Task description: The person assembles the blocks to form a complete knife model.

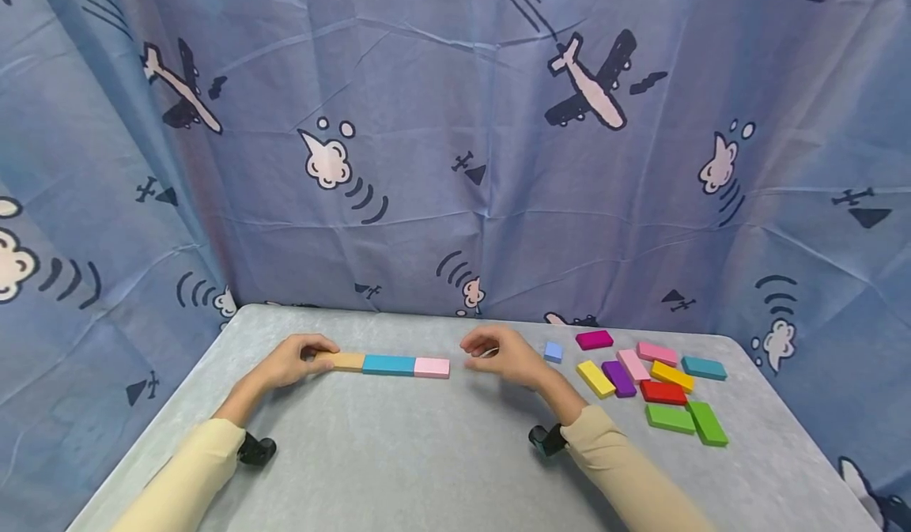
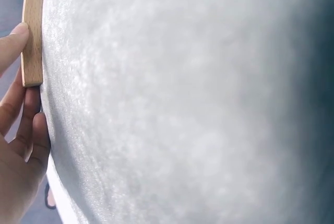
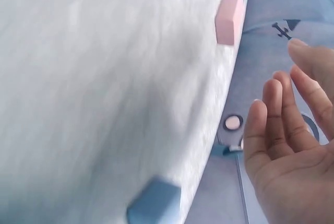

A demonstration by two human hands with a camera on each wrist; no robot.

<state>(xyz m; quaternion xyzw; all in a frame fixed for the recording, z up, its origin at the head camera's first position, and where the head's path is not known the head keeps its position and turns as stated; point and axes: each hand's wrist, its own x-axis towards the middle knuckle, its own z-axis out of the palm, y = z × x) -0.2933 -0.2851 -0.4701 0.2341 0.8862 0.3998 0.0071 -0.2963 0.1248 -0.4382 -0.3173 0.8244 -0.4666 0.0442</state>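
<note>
A row of blocks lies end to end on the table: a natural wood block (image 1: 349, 362) at the left, a teal block (image 1: 388, 366) in the middle and a pale pink block (image 1: 432, 368) at the right. My left hand (image 1: 295, 360) pinches the outer end of the wood block, with the thumb (image 2: 20, 35) on one face in the left wrist view. My right hand (image 1: 504, 354) hovers just right of the pale pink block, fingers loosely bent and holding nothing. The pale pink block's free end shows in the right wrist view.
A small light-blue block (image 1: 553, 352) sits just right of my right hand. Farther right lie several scattered blocks, among them a magenta block (image 1: 594, 340), a yellow block (image 1: 595, 379), a red block (image 1: 663, 393) and a green block (image 1: 708, 424). A patterned curtain (image 1: 455, 160) hangs behind the grey table (image 1: 398, 469).
</note>
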